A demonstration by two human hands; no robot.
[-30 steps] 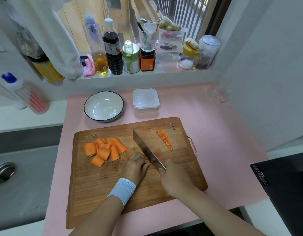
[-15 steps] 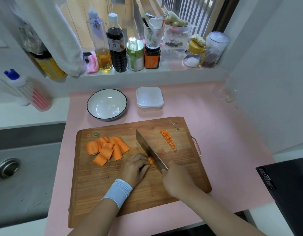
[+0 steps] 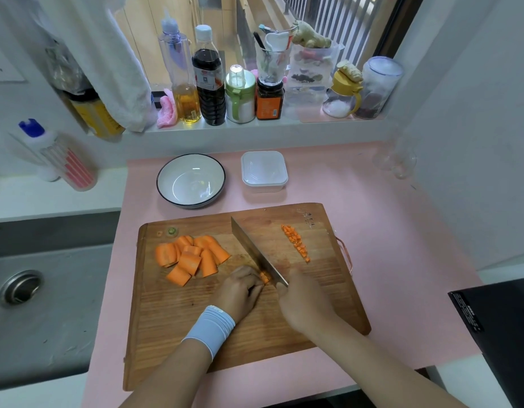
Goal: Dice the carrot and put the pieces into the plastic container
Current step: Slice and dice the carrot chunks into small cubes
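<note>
Since they are judged stiff, light and slippery, carrot slabs [image 3: 190, 256] piled far left on the board [image 3: 172, 334] are best pinned from above; one strip [image 3: 264, 277] is pinched by the left hand [image 3: 240, 293], the knife [image 3: 253, 251] is gripped by the right hand [image 3: 305, 304], dice [image 3: 296, 242] lie right.

- A white bowl [image 3: 191, 184] with a dark rim sits on the pink mat [image 3: 358, 216], toward the far left.
- On the window ledge stand, left to right, a tall oil bottle [image 3: 182, 83], a dark sauce bottle [image 3: 208, 83], a green-lidded jar [image 3: 240, 98] and a jar with an orange label [image 3: 269, 103].
- A lump of ginger [image 3: 311, 36] lies on a stack of clear boxes [image 3: 309, 75] (further right on the ledge).
- A white cloth [image 3: 107, 60] hangs at the far left.
- The sink drain [image 3: 20, 288] is at the left.
- A flat black thing [image 3: 502, 325] is at the near right.
</note>
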